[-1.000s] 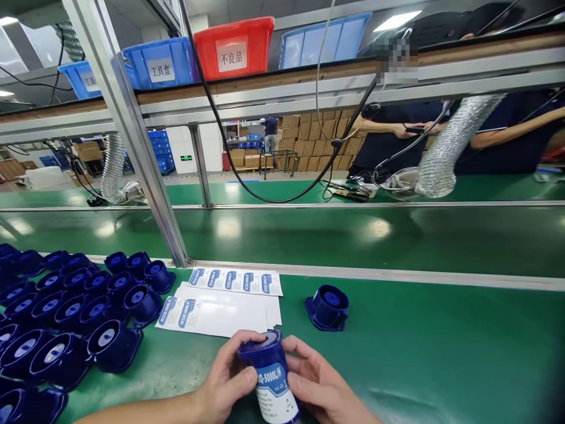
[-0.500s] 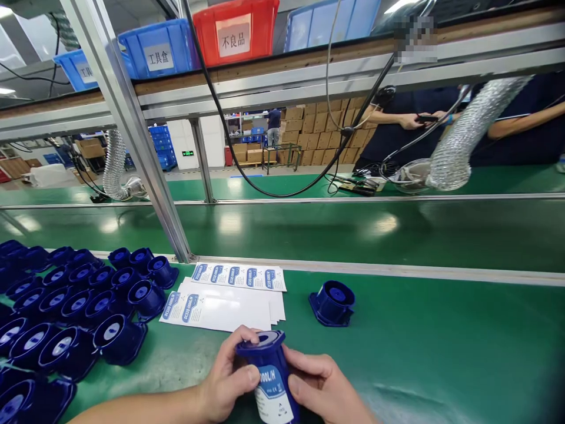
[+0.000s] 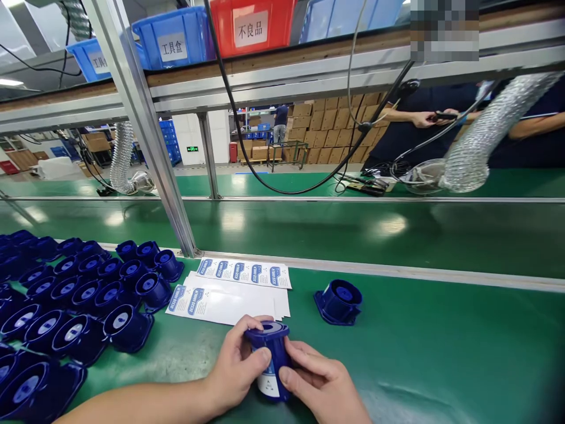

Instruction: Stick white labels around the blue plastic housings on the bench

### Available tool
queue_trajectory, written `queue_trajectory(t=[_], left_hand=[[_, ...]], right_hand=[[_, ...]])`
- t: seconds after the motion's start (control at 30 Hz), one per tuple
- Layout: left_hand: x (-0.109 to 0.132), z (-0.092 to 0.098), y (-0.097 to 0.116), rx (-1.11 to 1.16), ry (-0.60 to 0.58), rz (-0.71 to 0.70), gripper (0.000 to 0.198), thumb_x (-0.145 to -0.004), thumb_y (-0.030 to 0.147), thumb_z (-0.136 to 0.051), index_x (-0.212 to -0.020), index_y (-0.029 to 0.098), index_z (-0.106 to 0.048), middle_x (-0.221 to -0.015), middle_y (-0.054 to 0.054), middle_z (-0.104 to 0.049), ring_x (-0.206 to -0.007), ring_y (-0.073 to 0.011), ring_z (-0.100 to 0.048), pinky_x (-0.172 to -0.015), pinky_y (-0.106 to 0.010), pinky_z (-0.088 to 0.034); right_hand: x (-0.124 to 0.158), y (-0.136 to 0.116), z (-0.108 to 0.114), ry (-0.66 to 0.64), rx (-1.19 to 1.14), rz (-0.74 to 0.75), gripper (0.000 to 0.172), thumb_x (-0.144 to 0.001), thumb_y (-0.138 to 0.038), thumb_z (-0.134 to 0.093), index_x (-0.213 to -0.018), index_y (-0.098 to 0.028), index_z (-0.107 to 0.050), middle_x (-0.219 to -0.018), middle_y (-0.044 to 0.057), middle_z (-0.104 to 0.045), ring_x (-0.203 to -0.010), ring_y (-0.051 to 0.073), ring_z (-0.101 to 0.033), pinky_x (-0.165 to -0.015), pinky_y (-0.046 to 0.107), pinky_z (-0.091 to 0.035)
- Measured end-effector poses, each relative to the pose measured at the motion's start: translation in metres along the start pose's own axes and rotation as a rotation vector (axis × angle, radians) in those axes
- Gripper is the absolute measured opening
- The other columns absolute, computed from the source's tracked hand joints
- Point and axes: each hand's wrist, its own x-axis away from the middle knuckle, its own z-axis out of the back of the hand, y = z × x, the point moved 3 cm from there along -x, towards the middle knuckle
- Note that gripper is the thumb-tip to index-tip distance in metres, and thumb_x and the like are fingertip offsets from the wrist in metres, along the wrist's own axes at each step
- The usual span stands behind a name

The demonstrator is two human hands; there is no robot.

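Cup [image 3: 278, 353]: held over bench [image 3: 424, 359], in front of sheets [image 3: 245, 303]
Left hand [image 3: 241, 362]: clamped on cup, fingers at rim, thumb on side
Right hand [image 3: 318, 378]: clamped on opposite side
Sticker [image 3: 268, 384]: already on cup; edges fully down, can't tell
Sheets: stickers left, two front, five back
Lone cup [image 3: 339, 304], left rows [image 3: 86, 343]: stickers unclear
Change: cup turned; "000L/H" print, visible half a second ago, now hidden

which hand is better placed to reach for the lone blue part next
Probably the right hand: it lies nearer the lone dark-blue, round plastic part. The left hand is farther off; both hold the labelled dark-blue plastic cylinder.
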Motion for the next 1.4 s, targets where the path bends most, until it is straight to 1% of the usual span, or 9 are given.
queue_trajectory(t=[0.27,0.37,0.57,0.7,0.8,0.87,0.93,1.2,1.4], left_hand=[[0.002,-0.007,0.004,-0.041,-0.062,0.037,0.047,-0.087,0.046,-0.080,-0.115,0.024,-0.050,-0.150,-0.019,-0.048,-0.130,-0.0308,-0.057,-0.109,-0.047,-0.044],[0.004,-0.010,0.006,-0.068,-0.077,0.040,0.053,-0.081,0.036,-0.084,-0.118,0.025,-0.047,-0.152,-0.017,-0.044,-0.127,-0.0293,-0.057,-0.106,-0.044,-0.045],[0.007,-0.011,-0.001,-0.161,-0.075,0.009,0.086,-0.066,0.016,-0.082,-0.136,0.027,-0.035,-0.145,-0.016,-0.045,-0.125,-0.0318,-0.057,-0.104,-0.046,-0.048],[0.007,-0.006,-0.006,-0.201,-0.112,-0.121,0.110,-0.060,0.029,-0.091,-0.148,0.026,-0.025,-0.149,-0.019,-0.041,-0.133,-0.0389,-0.052,-0.115,-0.056,-0.040],[0.006,-0.002,-0.004,-0.128,-0.130,-0.194,0.082,-0.080,0.055,-0.081,-0.143,0.026,-0.037,-0.159,-0.020,-0.031,-0.144,-0.0416,-0.042,-0.119,-0.059,-0.034],[0.005,0.001,-0.004,-0.128,-0.077,-0.170,0.050,-0.099,0.056,-0.060,-0.136,0.025,-0.048,-0.156,-0.018,-0.038,-0.145,-0.0384,-0.043,-0.119,-0.058,-0.033],[0.004,0.002,-0.005,-0.162,-0.026,-0.143,0.039,-0.103,0.052,-0.054,-0.130,0.024,-0.052,-0.152,-0.016,-0.044,-0.142,-0.0364,-0.045,-0.118,-0.057,-0.034],[0.006,-0.005,-0.009,-0.161,0.012,-0.057,0.058,-0.093,0.055,-0.072,-0.135,0.026,-0.046,-0.147,-0.014,-0.044,-0.134,-0.0325,-0.050,-0.114,-0.047,-0.041],[0.008,-0.008,-0.005,-0.211,-0.050,-0.066,0.096,-0.079,0.047,-0.086,-0.151,0.026,-0.026,-0.137,-0.016,-0.055,-0.123,-0.0340,-0.060,-0.111,-0.053,-0.045]], right_hand=[[0.001,-0.012,0.000,-0.003,0.003,0.033,0.043,-0.079,-0.049,-0.090,-0.115,-0.026,-0.085,-0.120,0.012,-0.077,-0.111,0.033,-0.074,-0.098,0.042,-0.065],[0.000,-0.013,0.002,0.010,0.002,0.032,0.040,-0.077,-0.050,-0.090,-0.108,-0.026,-0.087,-0.120,0.013,-0.078,-0.111,0.034,-0.075,-0.098,0.043,-0.066],[-0.002,-0.015,0.003,0.011,0.007,0.039,0.040,-0.075,-0.050,-0.092,-0.106,-0.024,-0.088,-0.121,0.014,-0.078,-0.111,0.034,-0.076,-0.100,0.044,-0.065],[-0.002,-0.017,0.005,0.019,-0.035,0.009,0.046,-0.072,-0.049,-0.095,-0.110,-0.024,-0.086,-0.125,0.014,-0.078,-0.113,0.035,-0.076,-0.101,0.046,-0.064],[-0.002,-0.019,0.004,0.043,-0.078,0.011,0.049,-0.068,-0.049,-0.097,-0.109,-0.024,-0.086,-0.121,0.013,-0.080,-0.111,0.035,-0.076,-0.099,0.047,-0.065],[-0.001,-0.020,0.002,0.091,-0.100,0.019,0.045,-0.066,-0.047,-0.098,-0.104,-0.025,-0.087,-0.120,0.011,-0.080,-0.107,0.034,-0.077,-0.098,0.046,-0.065],[0.000,-0.021,-0.002,0.114,-0.096,0.025,0.042,-0.067,-0.047,-0.098,-0.102,-0.025,-0.088,-0.117,0.011,-0.080,-0.104,0.032,-0.077,-0.097,0.044,-0.066],[-0.001,-0.020,-0.003,0.113,-0.020,0.041,0.046,-0.065,-0.053,-0.097,-0.096,-0.020,-0.089,-0.115,0.016,-0.078,-0.102,0.033,-0.077,-0.090,0.041,-0.068],[-0.003,-0.023,0.001,0.118,-0.020,0.037,0.047,-0.061,-0.051,-0.099,-0.093,-0.018,-0.088,-0.116,0.017,-0.079,-0.102,0.035,-0.078,-0.090,0.043,-0.068]])
